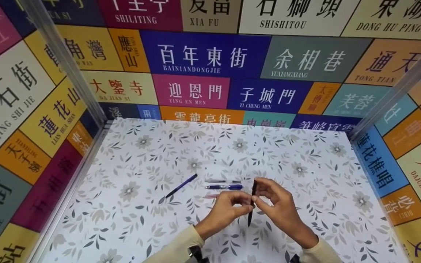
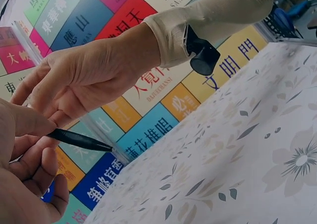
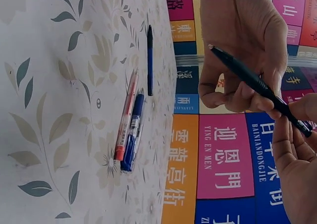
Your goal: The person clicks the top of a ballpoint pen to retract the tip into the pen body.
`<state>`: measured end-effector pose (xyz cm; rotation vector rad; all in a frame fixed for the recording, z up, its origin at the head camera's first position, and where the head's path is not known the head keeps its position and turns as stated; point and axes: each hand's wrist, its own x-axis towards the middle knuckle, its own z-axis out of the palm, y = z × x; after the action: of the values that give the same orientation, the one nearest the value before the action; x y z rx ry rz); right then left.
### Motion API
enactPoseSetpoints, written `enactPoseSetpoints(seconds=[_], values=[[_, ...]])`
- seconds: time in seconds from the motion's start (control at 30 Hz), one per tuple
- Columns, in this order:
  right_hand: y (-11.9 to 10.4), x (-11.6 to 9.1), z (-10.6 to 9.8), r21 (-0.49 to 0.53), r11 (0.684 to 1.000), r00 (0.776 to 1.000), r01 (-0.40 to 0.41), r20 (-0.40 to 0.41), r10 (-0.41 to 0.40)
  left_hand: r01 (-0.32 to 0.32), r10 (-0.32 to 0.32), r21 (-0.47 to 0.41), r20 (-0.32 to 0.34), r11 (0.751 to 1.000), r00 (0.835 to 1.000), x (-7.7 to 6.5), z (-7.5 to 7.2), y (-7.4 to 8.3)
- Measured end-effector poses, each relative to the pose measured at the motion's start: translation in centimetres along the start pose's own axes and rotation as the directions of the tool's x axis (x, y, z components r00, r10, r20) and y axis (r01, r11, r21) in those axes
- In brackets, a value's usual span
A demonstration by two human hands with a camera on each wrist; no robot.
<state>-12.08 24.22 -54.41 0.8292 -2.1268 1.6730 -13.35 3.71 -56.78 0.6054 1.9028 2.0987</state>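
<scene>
A slim black pen (image 1: pixel 250 218) is held above the table, its pointed end toward the person. My left hand (image 1: pixel 227 211) pinches it around the middle between thumb and fingers. Higher on the same pen, my right hand (image 1: pixel 280 204) grips with thumb and fingertips, partly covering the barrel. In the right wrist view the pen (image 3: pixel 242 76) slants across both hands, tip up and left. The left wrist view shows its tapered end (image 2: pixel 81 139) sticking out past the fingers.
Beyond the left hand lie a blue pen (image 1: pixel 223 187), a grey clear pen (image 1: pixel 222 181) and a red pen (image 3: pixel 127 117), partly hidden in the head view. A dark blue pen (image 1: pixel 181 185) lies slanted further left. Sign-printed panels surround the flower-patterned table (image 1: pixel 130 226).
</scene>
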Motion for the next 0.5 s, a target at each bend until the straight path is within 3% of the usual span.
enactPoseSetpoints(seconds=[0.17,0.5], values=[[0.01,0.04,-0.07,0.014,1.0,1.0,-0.007,0.01,0.007,0.004,-0.005,-0.019,-0.038,1.0,0.999,0.04,0.17,0.04],[-0.29,-0.43,0.18,0.03,1.0,1.0,0.008,-0.005,-0.008,-0.024,0.024,-0.041,0.006,0.999,1.0,-0.1,0.09,-0.12]])
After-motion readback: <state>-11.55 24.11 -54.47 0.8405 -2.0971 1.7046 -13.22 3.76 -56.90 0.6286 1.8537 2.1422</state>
